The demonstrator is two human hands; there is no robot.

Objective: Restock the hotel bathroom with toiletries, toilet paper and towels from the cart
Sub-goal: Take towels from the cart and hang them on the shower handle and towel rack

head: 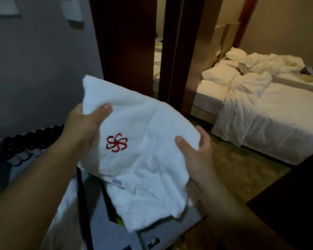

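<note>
There is one towel [152, 159], one red emblem [117, 142], one bed [278, 123]. Left grip [83, 123] and right grip [197, 152] make two.

towel [148, 141]: white, red flower emblem | bed [271, 112]: white | doorframe [172, 51]: dark brown

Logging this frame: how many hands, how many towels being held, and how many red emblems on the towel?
Hands: 2, the left hand and the right hand
Towels held: 1, a white towel that both hands grip
Red emblems: 1, the red emblem on the towel
Total: 4
</note>
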